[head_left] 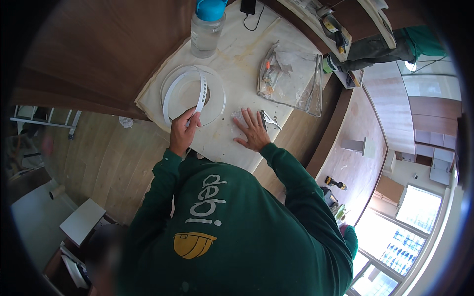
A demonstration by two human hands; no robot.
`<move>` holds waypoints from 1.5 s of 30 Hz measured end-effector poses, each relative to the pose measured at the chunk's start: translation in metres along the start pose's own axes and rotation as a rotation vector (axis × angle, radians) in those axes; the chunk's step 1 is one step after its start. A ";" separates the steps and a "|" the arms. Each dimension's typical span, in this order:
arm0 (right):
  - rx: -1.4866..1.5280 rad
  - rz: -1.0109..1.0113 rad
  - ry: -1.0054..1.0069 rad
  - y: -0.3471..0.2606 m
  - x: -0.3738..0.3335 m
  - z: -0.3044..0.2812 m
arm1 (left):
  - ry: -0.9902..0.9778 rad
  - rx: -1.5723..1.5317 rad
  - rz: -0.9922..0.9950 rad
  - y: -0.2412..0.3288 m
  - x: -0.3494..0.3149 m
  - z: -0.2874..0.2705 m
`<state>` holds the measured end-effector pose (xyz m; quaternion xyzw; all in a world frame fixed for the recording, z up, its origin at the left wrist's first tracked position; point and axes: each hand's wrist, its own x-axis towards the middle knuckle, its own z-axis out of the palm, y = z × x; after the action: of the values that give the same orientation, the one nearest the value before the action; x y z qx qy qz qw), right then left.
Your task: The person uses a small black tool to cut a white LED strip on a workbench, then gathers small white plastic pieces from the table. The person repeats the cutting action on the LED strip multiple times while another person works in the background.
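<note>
Pale, stained covering tops the bench (223, 145). On it, the left hand (182, 132) pinches a thin white strip (203, 93), looped and pierced with round holes, over a translucent round piece (216, 107). Palm down, the right hand (255, 134) is spread wide, gripping nothing visible, beside crumpled clear plastic (238, 117) and a metal tool (270, 119). Farther out, a transparent pouch (298, 91) contains small orange and whitish pieces; a clear, blue-lidded bottle (205, 37) holds colourless liquid.

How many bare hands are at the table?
2: the left hand holds the white perforated band; the right hand is spread at the table.
</note>
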<state>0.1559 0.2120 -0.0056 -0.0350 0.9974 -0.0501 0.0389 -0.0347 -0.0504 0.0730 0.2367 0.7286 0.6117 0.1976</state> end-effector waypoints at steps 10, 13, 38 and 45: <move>-0.018 -0.014 0.019 0.012 0.005 0.008 | -0.044 0.022 -0.006 0.005 0.024 -0.006; -0.017 0.083 0.063 0.023 0.014 0.011 | -0.026 0.038 -0.008 -0.005 0.026 -0.005; 0.285 0.885 0.240 0.027 -0.060 0.024 | -0.510 0.273 0.054 -0.019 0.017 0.022; 0.289 1.114 0.052 0.044 -0.028 0.001 | -0.305 0.117 0.064 0.022 0.040 0.008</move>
<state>0.1811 0.2573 -0.0090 0.5026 0.8489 -0.1588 0.0393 -0.0600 -0.0173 0.0938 0.3611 0.7165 0.5312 0.2721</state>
